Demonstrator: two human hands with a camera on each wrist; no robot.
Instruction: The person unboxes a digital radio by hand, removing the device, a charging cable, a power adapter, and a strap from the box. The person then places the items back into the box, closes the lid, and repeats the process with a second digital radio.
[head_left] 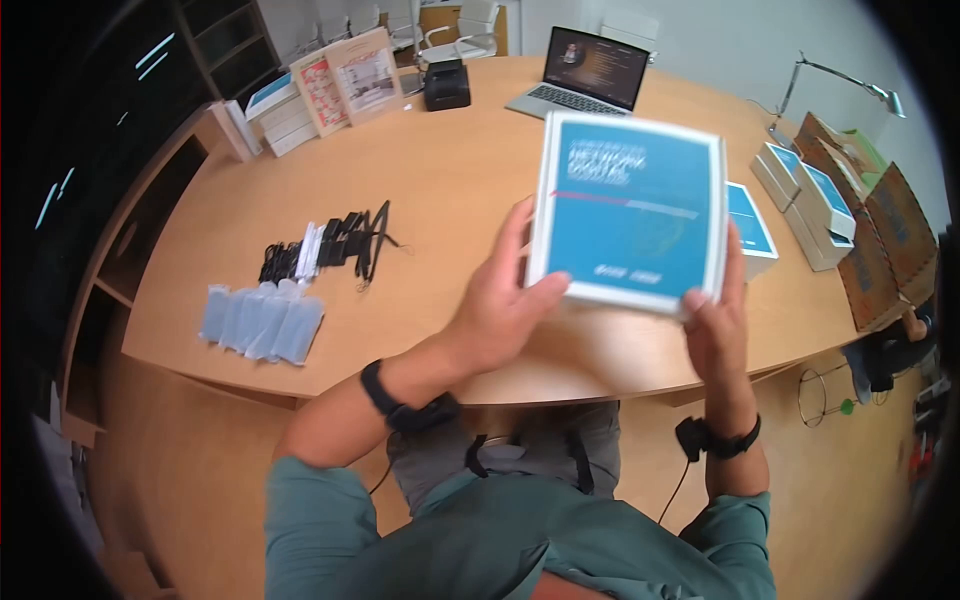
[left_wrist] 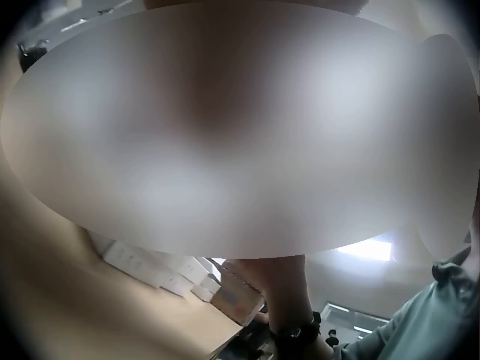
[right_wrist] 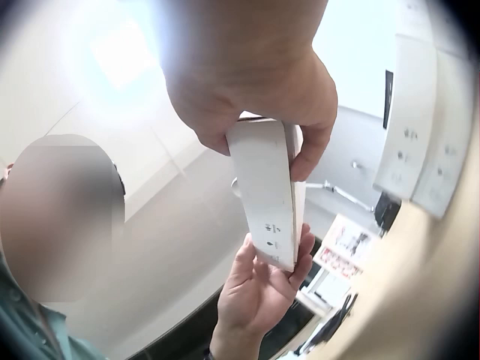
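Observation:
Both hands hold a white box with a blue printed cover [head_left: 635,215] up over the table's near side, cover turned toward the head camera. My left hand [head_left: 490,315] grips its left edge, thumb on the lower left corner of the cover. At the lower right corner my right hand [head_left: 720,330] pinches the box, with its thumb on the front. From the right wrist, the box's white side [right_wrist: 262,195] shows small printed marks, between the right hand [right_wrist: 251,82] and the left hand [right_wrist: 259,300]. A large blur hides most of the left wrist view, the left hand included.
Behind the held box lies another blue-covered box [head_left: 750,225]; more boxes [head_left: 815,205] stand beside an open cardboard carton [head_left: 880,260]. On the left are pale blue pouches [head_left: 262,320] and black cables [head_left: 280,260]. A laptop [head_left: 590,75] and a black device [head_left: 446,85] stand farther back.

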